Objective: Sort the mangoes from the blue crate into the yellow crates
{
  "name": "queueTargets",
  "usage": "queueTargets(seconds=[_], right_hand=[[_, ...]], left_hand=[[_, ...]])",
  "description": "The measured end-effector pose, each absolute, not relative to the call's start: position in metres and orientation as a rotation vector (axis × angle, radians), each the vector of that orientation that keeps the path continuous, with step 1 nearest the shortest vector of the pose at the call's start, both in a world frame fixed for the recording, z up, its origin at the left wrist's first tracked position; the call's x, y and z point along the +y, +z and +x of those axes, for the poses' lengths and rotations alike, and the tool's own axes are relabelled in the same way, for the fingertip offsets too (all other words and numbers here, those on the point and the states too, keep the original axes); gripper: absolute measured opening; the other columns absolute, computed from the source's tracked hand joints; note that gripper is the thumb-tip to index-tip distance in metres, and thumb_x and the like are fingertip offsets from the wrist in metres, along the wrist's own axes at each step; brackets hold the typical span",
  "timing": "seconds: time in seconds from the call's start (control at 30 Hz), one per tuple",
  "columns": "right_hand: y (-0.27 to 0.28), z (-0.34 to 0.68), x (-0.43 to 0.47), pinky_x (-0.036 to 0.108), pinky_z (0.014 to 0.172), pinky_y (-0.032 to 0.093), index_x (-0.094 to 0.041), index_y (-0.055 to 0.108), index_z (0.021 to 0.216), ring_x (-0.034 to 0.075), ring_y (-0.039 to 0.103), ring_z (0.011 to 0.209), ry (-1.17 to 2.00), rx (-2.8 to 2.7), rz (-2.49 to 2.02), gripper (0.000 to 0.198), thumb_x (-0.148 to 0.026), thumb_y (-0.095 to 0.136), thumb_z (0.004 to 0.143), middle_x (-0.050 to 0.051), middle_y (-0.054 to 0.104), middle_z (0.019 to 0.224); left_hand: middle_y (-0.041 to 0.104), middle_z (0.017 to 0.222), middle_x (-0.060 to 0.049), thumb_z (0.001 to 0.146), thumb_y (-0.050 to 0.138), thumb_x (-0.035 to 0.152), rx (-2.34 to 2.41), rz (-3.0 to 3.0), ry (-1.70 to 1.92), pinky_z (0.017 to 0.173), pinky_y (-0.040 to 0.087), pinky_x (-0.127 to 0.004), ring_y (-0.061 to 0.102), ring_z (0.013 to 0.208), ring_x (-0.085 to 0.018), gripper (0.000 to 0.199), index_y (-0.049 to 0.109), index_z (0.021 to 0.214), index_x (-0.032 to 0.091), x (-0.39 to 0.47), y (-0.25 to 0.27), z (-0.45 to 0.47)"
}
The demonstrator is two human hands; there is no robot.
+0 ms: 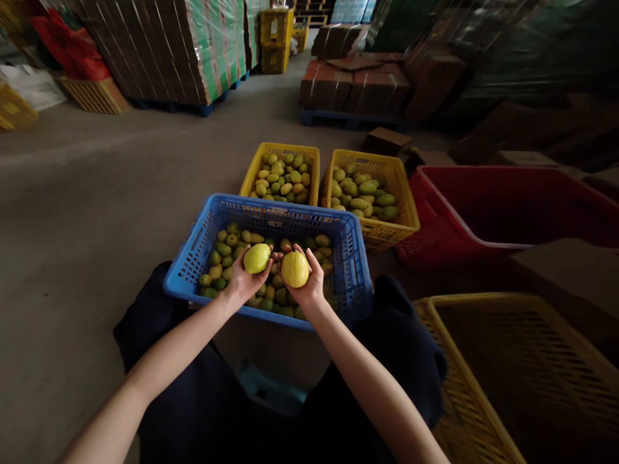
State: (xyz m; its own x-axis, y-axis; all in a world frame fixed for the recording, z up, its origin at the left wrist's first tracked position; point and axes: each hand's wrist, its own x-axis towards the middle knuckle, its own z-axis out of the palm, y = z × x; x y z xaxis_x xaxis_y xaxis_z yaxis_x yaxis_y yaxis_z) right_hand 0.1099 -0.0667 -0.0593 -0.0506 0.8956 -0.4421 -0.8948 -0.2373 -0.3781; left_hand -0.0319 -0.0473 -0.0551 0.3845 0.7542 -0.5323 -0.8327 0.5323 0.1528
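Observation:
My left hand (pixel 243 278) is closed around a greenish-yellow lemon (pixel 256 258), palm turned up. Beside it, my right hand (pixel 312 283) cups a rounder, yellower lemon (pixel 294 269). Both hands hover over a blue plastic crate (pixel 193 258) between my knees, their fingertips close together. Many green and yellow lemons (pixel 225 250) lie across the bottom of that crate; my hands and forearms hide some of them.
Behind the blue crate stand two yellow crates of lemons, a left one (pixel 316 169) and a right one (pixel 409 205). A red bin (pixel 445 219) and a yellow crate (pixel 464 386) are at my right. Stacked cartons (pixel 353 84) sit on a blue pallet farther back.

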Motion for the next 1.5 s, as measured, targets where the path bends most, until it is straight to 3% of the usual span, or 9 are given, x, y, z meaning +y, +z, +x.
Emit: queueTargets(seconds=[0.27,0.5,0.7,0.97,1.17,1.33,1.5], right_hand=[[-0.059,0.108,-0.066,0.036,0.077,0.059,-0.021,0.067,0.085,0.017,0.069,0.069,1.663,0.014,-0.689,0.014,-0.028,0.055,0.084,-0.001,0.073,0.085],[-0.06,0.109,-0.066,0.034,0.068,0.06,-0.017,0.067,0.085,0.018,0.069,0.066,1.723,0.032,-0.626,0.018,-0.029,0.055,0.082,0.004,0.075,0.085],[-0.062,0.112,-0.064,0.034,0.06,0.059,-0.016,0.065,0.069,0.017,0.066,0.054,1.826,0.028,-0.614,0.032,-0.039,0.05,0.086,0.003,0.07,0.064],[-0.064,0.122,-0.067,0.031,0.04,0.051,-0.015,0.063,0.052,0.02,0.063,0.05,1.952,-0.471,-0.49,0.048,-0.041,0.044,0.086,0.006,0.061,0.052],[-0.069,0.121,-0.07,0.035,0.038,0.049,-0.015,0.064,0.052,0.023,0.062,0.048,1.965,-0.786,-0.327,0.039,-0.043,0.055,0.078,0.005,0.058,0.047],[-0.073,0.117,-0.071,0.033,0.039,0.05,-0.015,0.062,0.054,0.02,0.06,0.045,1.985,-0.665,-0.335,0.042,-0.044,0.053,0.083,0.003,0.061,0.052],[-0.07,0.114,-0.065,0.031,0.049,0.054,-0.014,0.066,0.076,0.017,0.063,0.052,2.035,-0.274,-0.505,0.051,-0.05,0.033,0.093,0.005,0.068,0.068]], left_hand=[[0.072,0.087,-0.007,0.088,0.045,0.025,0.628,-0.069,1.098,0.072,0.058,-0.028,0.069,0.087,-0.02,0.029,0.064,0.107,0.014,-0.048,-0.056,-0.031],[0.071,0.083,-0.007,0.087,0.042,0.026,0.638,-0.106,1.064,0.065,0.057,-0.025,0.069,0.077,-0.017,0.029,0.065,0.098,0.012,-0.05,-0.054,-0.033],[0.068,0.071,-0.001,0.086,0.045,0.027,0.678,0.014,0.976,0.055,0.054,-0.021,0.067,0.063,-0.013,0.022,0.063,0.078,0.017,-0.05,-0.048,-0.038],[0.053,0.047,-0.004,0.084,0.04,0.04,0.548,0.553,0.729,0.04,0.047,-0.026,0.057,0.043,-0.017,0.044,0.053,0.049,0.016,-0.053,-0.045,-0.042],[0.05,0.047,-0.007,0.088,0.033,0.036,0.587,0.608,0.649,0.045,0.047,-0.03,0.056,0.043,-0.018,0.049,0.053,0.049,0.015,-0.056,-0.049,-0.044],[0.05,0.048,-0.006,0.088,0.037,0.036,0.616,0.467,0.716,0.043,0.045,-0.027,0.054,0.043,-0.016,0.044,0.05,0.051,0.016,-0.055,-0.048,-0.042],[0.065,0.073,-0.005,0.087,0.042,0.03,0.626,0.087,0.986,0.054,0.053,-0.023,0.063,0.063,-0.015,0.025,0.061,0.079,0.016,-0.051,-0.052,-0.036]])
